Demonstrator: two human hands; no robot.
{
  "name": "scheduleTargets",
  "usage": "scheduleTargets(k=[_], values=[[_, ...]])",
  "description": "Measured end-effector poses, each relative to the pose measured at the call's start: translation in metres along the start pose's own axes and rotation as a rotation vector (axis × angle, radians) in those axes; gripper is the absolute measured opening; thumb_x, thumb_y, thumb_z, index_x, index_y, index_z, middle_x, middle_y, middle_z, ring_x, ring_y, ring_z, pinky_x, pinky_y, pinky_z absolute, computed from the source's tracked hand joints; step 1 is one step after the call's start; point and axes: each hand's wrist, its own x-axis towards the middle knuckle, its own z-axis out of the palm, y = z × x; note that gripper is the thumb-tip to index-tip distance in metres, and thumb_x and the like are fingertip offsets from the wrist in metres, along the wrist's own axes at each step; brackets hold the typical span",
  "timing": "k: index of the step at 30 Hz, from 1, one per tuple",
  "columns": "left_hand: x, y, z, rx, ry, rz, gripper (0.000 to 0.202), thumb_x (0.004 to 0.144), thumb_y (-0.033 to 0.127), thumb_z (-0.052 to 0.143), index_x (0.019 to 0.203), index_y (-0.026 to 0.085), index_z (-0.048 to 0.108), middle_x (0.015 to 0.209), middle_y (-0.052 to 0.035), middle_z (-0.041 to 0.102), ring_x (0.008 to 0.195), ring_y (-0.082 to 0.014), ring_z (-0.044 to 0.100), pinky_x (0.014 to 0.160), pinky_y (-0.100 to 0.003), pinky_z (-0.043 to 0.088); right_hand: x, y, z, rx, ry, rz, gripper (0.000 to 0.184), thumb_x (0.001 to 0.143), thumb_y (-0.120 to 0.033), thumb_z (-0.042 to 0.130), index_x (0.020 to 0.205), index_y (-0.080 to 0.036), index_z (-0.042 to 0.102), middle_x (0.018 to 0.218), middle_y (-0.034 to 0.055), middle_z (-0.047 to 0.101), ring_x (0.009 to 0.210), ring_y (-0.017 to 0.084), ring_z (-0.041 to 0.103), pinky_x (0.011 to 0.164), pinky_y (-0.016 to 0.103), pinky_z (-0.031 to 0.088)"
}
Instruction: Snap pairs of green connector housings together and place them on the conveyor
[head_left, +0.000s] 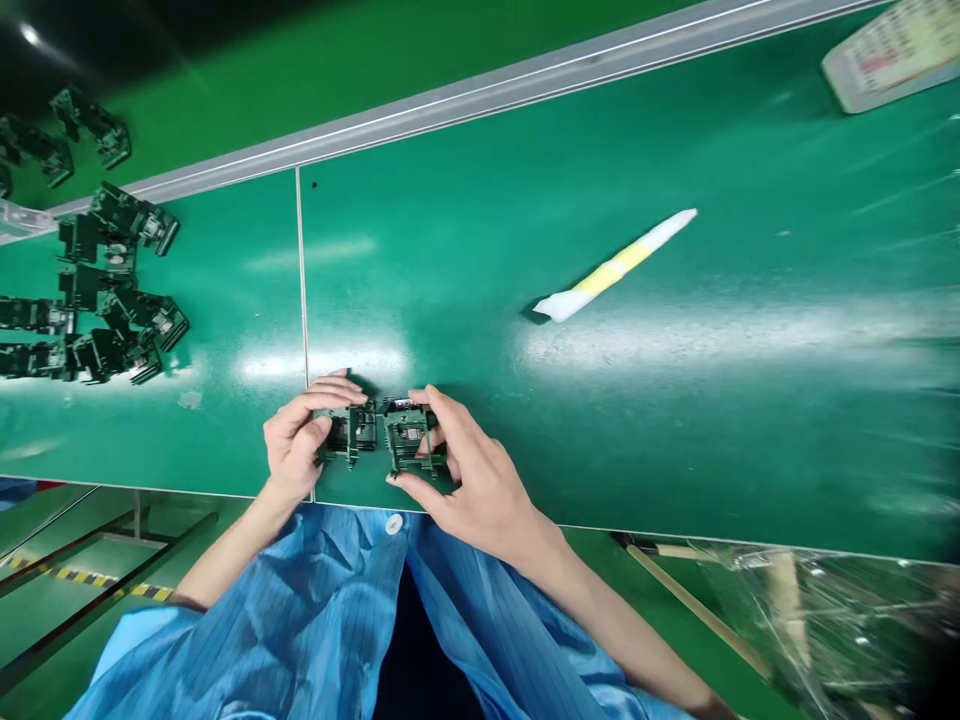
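Note:
My left hand (296, 440) and my right hand (465, 470) both grip a small green circuit board assembly (382, 435) at the near edge of the green work surface (600, 420). Left fingers curl over its left half; right thumb and fingers pinch its right half. The board appears to be two joined halves with dark components on them. It rests on or just above the mat.
A pile of several similar dark green assemblies (105, 290) lies at the far left. A white and yellow pen-shaped tool (615, 268) lies mid-table. A white labelled object (892, 50) sits at the top right. A metal rail (480, 95) runs behind. Clear plastic bags (832, 610) lie at the lower right.

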Motion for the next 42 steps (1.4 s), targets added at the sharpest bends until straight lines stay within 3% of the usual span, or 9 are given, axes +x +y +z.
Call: scheduleTargets(k=[4,7,11,15,25,32,35,39,42], values=[[0.015,0.003,-0.011,0.098,-0.109,-0.036,0.026,0.089,0.023,0.057,0.111,0.024,0.072,0.110,-0.0049,0.075,0.118,-0.0244,0.064,0.106,-0.046,0.049,0.002,-0.005,-0.012,-0.081,-0.037,0.010,0.055,0.099,-0.038,0.056,0.145,-0.015,0.038,0.129,0.0165,0.061,0.063,0.013,0.064,0.063,0.032,0.061],[0.013,0.020,-0.010,0.265,-0.077,0.019,0.047,0.087,0.021,0.062,0.133,0.024,0.060,0.137,-0.0071,0.062,0.139,-0.0282,0.048,0.118,-0.049,0.037,0.006,-0.014,-0.018,-0.116,0.052,-0.029,0.047,0.098,-0.040,0.060,0.134,-0.012,0.048,0.124,0.0158,0.065,0.068,0.014,0.068,0.066,0.029,0.062],[0.007,0.050,0.006,0.191,-0.109,0.050,0.053,0.088,0.018,0.059,0.140,0.022,0.054,0.143,-0.0081,0.057,0.143,-0.0292,0.042,0.122,-0.049,0.034,0.012,-0.032,-0.021,-0.179,0.183,-0.127,0.049,0.093,-0.037,0.068,0.132,-0.012,0.049,0.123,0.0169,0.067,0.083,0.017,0.072,0.076,0.028,0.064],[0.016,0.068,0.024,-0.016,-0.214,-0.056,0.043,0.090,0.021,0.057,0.133,0.021,0.059,0.136,-0.0084,0.063,0.138,-0.0257,0.049,0.116,-0.041,0.044,0.018,-0.042,-0.021,-0.222,0.277,-0.197,0.050,0.092,-0.034,0.069,0.133,-0.011,0.049,0.121,0.0174,0.068,0.091,0.021,0.073,0.075,0.027,0.065],[0.016,0.067,0.041,-0.186,-0.050,-0.201,0.017,0.089,0.013,0.062,0.101,0.022,0.070,0.109,-0.0059,0.074,0.103,-0.0162,0.069,0.091,-0.025,0.057,0.015,-0.043,-0.018,-0.242,0.310,-0.175,0.071,0.090,-0.039,0.071,0.149,-0.017,0.038,0.122,0.0166,0.068,0.098,0.027,0.073,0.075,0.034,0.066],[0.021,0.069,0.042,-0.262,-0.120,-0.276,0.016,0.089,0.014,0.062,0.098,0.023,0.072,0.106,-0.0034,0.076,0.097,-0.0132,0.071,0.087,-0.020,0.057,0.016,-0.035,-0.022,-0.271,0.300,-0.311,0.066,0.093,-0.047,0.065,0.144,-0.011,0.042,0.115,0.0198,0.070,0.100,0.026,0.072,0.076,0.032,0.065],[0.021,0.073,0.033,-0.108,-0.147,-0.206,0.024,0.087,0.012,0.065,0.106,0.024,0.071,0.116,-0.0052,0.072,0.111,-0.0166,0.067,0.095,-0.024,0.055,0.017,-0.029,-0.033,-0.248,0.241,-0.317,0.059,0.092,-0.048,0.067,0.135,-0.013,0.048,0.115,0.0173,0.069,0.100,0.024,0.071,0.074,0.030,0.065],[0.014,0.066,-0.004,0.167,-0.028,0.060,0.045,0.083,0.012,0.068,0.125,0.024,0.065,0.127,-0.0081,0.066,0.126,-0.0249,0.059,0.111,-0.040,0.046,0.018,-0.014,-0.052,-0.383,0.150,-0.186,0.054,0.090,-0.055,0.067,0.125,-0.015,0.055,0.120,0.0186,0.064,0.098,0.027,0.069,0.077,0.040,0.063],[0.005,0.047,-0.034,0.330,-0.124,-0.018,0.058,0.083,0.020,0.071,0.138,0.027,0.055,0.136,-0.0102,0.061,0.129,-0.0282,0.056,0.108,-0.043,0.049,0.018,0.000,-0.055,-0.445,0.088,-0.112,0.051,0.093,-0.051,0.064,0.127,-0.016,0.052,0.115,0.0171,0.065,0.106,0.032,0.065,0.087,0.050,0.060]])
